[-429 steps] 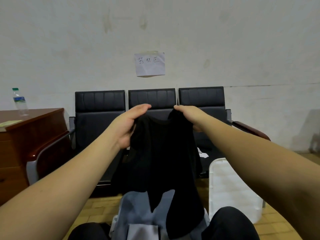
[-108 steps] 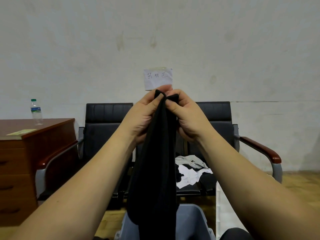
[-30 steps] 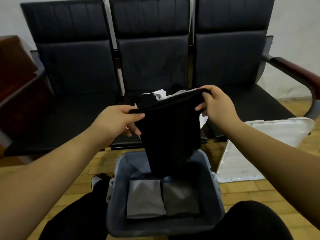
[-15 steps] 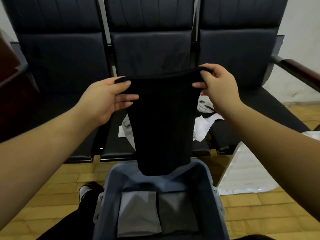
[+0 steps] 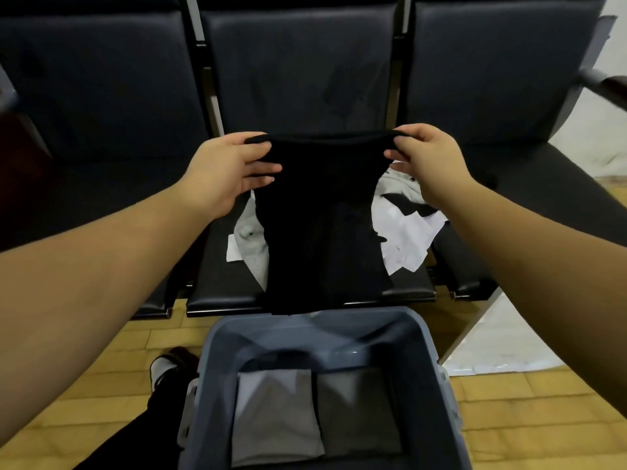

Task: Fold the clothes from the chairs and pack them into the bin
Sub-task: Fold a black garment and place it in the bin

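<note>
The left hand [image 5: 226, 171] pinches the left top corner of a folded black garment [image 5: 325, 225], and the right hand [image 5: 428, 158] pinches the right corner, fingers curled over the top edge, so the cloth hangs flat with its lower edge just above the far rim of the grey bin [image 5: 428, 337]. In the bin, a light grey folded piece [image 5: 275, 418] lies left, touching a darker grey one [image 5: 356, 412], with open floor at the far end. Loose white and grey clothes [image 5: 403, 228] lie on the middle chair seat [image 5: 220, 266] behind the garment.
</note>
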The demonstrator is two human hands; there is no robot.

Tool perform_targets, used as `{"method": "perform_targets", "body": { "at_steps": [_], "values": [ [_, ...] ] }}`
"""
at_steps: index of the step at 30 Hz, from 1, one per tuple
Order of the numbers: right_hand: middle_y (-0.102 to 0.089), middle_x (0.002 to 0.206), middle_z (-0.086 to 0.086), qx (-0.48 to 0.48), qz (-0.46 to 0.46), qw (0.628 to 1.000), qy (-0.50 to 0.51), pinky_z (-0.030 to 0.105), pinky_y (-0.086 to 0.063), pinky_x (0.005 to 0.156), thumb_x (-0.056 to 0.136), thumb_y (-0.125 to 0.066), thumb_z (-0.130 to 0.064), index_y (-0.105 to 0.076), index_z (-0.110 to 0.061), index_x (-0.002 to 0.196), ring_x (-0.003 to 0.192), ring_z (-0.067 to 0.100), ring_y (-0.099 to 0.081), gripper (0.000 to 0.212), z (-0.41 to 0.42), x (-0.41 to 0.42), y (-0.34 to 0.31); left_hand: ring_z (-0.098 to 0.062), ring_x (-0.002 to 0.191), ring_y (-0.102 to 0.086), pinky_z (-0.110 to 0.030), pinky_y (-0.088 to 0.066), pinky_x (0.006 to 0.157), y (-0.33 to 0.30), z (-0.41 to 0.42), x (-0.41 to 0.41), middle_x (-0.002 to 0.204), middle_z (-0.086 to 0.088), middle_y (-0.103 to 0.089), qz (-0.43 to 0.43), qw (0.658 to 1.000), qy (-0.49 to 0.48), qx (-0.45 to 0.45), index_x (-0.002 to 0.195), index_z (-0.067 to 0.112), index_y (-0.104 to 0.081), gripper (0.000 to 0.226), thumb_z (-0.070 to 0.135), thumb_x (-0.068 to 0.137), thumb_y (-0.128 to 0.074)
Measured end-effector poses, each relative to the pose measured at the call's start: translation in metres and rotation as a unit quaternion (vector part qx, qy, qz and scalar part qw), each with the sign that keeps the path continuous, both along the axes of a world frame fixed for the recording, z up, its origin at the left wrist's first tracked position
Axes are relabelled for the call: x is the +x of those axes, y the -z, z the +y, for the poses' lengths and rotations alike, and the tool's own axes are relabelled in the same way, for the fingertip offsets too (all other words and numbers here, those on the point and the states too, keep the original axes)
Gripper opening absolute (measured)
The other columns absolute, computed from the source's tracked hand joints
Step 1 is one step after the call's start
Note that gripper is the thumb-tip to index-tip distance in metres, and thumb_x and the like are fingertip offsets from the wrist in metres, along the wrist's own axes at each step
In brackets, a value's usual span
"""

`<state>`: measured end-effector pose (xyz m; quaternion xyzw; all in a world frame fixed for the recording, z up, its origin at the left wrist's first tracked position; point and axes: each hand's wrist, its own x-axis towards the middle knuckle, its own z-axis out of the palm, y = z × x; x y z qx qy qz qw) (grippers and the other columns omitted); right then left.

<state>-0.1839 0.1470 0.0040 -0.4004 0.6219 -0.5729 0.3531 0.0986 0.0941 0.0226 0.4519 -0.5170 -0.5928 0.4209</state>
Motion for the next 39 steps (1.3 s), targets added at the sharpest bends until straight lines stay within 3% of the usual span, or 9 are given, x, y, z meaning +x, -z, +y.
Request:
{"method": "perform_targets", "body": {
  "at_steps": [7,11,15,19,21,24,29,33,39],
  "values": [
    [-0.067,0.086,0.007,0.022,-0.034,0.999,-0.015,0.026,-0.055,0.074,0.092,-0.052,0.001,-0.065,-0.015,0.088,0.083,0.016,-0.068,0.021,0.061,0.012,0.053,-0.026,0.091,-0.074,-0.028,-0.059,0.063,0.046,0.051,0.02,0.105,-0.018,-0.071,-0.052,0.998,0.022,0.039,0.109,0.007,-0.069,0.019,-0.001,0.093,-0.062],
    [-0.071,0.096,0.013,0.08,-0.004,0.997,-0.014,0.032,-0.057,0.087,0.092,-0.052,0.003,-0.068,-0.01,0.091,0.087,0.019,-0.069,0.02,0.096,0.02,0.099,-0.022,0.098,-0.071,-0.024,-0.06,0.07,0.086,0.08,0.028,0.112,-0.016,-0.071,-0.107,0.992,0.048,0.047,0.111,0.007,-0.071,0.023,-0.004,0.093,-0.06],
    [-0.072,0.097,0.001,0.143,0.028,0.989,-0.018,0.038,-0.055,0.095,0.091,-0.054,0.001,-0.07,-0.015,0.093,0.089,0.017,-0.069,0.022,0.117,0.023,0.14,-0.022,0.102,-0.07,-0.023,-0.059,0.08,0.133,0.096,0.037,0.12,-0.013,-0.069,-0.156,0.983,0.061,0.072,0.101,0.019,-0.072,0.027,-0.004,0.094,-0.06],
    [-0.065,0.108,-0.003,0.175,0.128,0.974,-0.071,0.019,-0.044,0.087,0.09,-0.059,-0.007,-0.069,-0.021,0.094,0.101,0.011,-0.061,0.018,0.126,0.022,0.156,-0.016,0.104,-0.065,-0.019,-0.047,0.086,0.162,0.1,0.038,0.122,-0.001,-0.066,-0.297,0.952,0.071,0.04,0.094,0.023,-0.072,0.026,-0.001,0.09,-0.065],
    [-0.06,0.106,-0.005,0.18,0.164,0.968,-0.061,0.021,-0.043,0.086,0.092,-0.06,-0.018,-0.068,-0.024,0.094,0.099,0.01,-0.059,0.01,0.123,0.021,0.161,-0.015,0.101,-0.063,-0.018,-0.044,0.079,0.167,0.099,0.034,0.117,-0.001,-0.065,-0.336,0.94,0.046,0.038,0.098,0.021,-0.071,0.023,0.001,0.09,-0.063],
    [-0.061,0.109,-0.008,0.195,0.161,0.967,-0.001,0.033,-0.047,0.091,0.093,-0.059,-0.037,-0.064,-0.025,0.107,0.1,0.011,-0.06,0.019,0.116,0.019,0.162,-0.014,0.098,-0.061,-0.025,-0.043,0.083,0.17,0.095,0.024,0.113,-0.001,-0.064,-0.333,0.942,-0.011,0.043,0.11,0.019,-0.065,0.018,0.018,0.093,-0.066],
    [-0.055,0.114,-0.009,0.258,0.114,0.959,-0.025,0.028,-0.041,0.088,0.092,-0.062,-0.047,-0.048,-0.017,0.137,0.103,0.012,-0.054,0.055,0.103,0.019,0.158,-0.017,0.104,-0.064,-0.037,-0.051,0.094,0.181,0.087,0.014,0.113,0.001,-0.067,-0.309,0.945,-0.034,0.098,0.122,0.014,-0.057,0.045,0.04,0.088,-0.072],
    [-0.058,0.111,-0.005,0.281,0.132,0.949,-0.046,0.027,-0.039,0.084,0.091,-0.066,-0.046,-0.05,-0.013,0.136,0.102,0.014,-0.056,0.058,0.095,0.021,0.16,-0.017,0.101,-0.065,-0.031,-0.05,0.087,0.183,0.083,0.006,0.106,0.001,-0.069,-0.265,0.956,-0.032,0.124,0.11,0.019,-0.06,0.024,0.028,0.091,-0.071],
    [-0.068,0.099,0.005,0.293,0.137,0.942,-0.091,0.033,-0.048,0.078,0.092,-0.065,-0.034,-0.064,-0.009,0.109,0.093,0.022,-0.063,0.031,0.093,0.029,0.165,-0.015,0.105,-0.065,-0.023,-0.048,0.083,0.186,0.087,0.004,0.113,0.001,-0.07,-0.17,0.969,-0.039,0.173,0.123,0.015,-0.063,0.032,0.018,0.093,-0.07]
  ]
}}
